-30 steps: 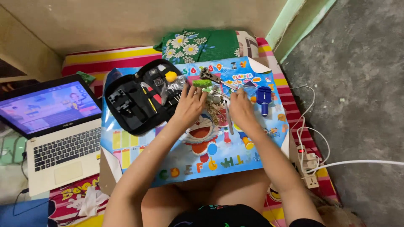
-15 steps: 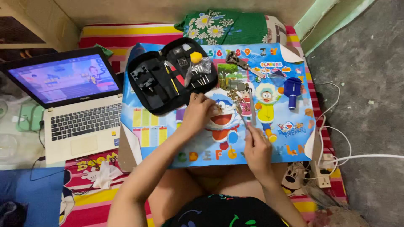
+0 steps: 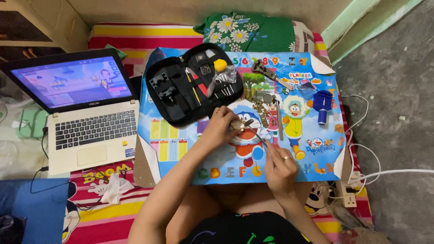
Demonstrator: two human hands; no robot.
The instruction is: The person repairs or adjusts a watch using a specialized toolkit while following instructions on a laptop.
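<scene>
The largest thing near the hands is the blue cartoon poster board [image 3: 181, 149], a flat worktop laid across the person's lap over a striped mat [image 3: 117, 36]. Well off beyond the left hand sits an open laptop [image 3: 86, 113], its screen lit. Up and away from the left hand, touching the board's far part, lies an open black tool case [image 3: 176, 97] with small tools strapped inside and a clear plastic bag at its near corner. Beyond the right hand stands a blue cylindrical tool [image 3: 322, 105], and further up the board a metal plier-like tool [image 3: 266, 72] lies slanted. Between that and the hands is a loose metal link band [image 3: 261, 108].

The left hand [image 3: 221, 126] is curled, its fingertips pinching a small round metal piece, seemingly a watch case [image 3: 237, 125], held just over the middle of the board. The right hand [image 3: 280, 169] lies nearer the body and to the right of it, closed in a pen-like grip on a thin metal tool [image 3: 257, 135]. A ring shows on one finger.

The relation that matters: the thin tool's long axis runs on a slant from the right hand up and leftward, and its tip meets or nearly meets the round piece in the left hand; whether it truly touches is too small to tell. The left hand is therefore the one on the piece, the right reaching it only through the tool.
</scene>
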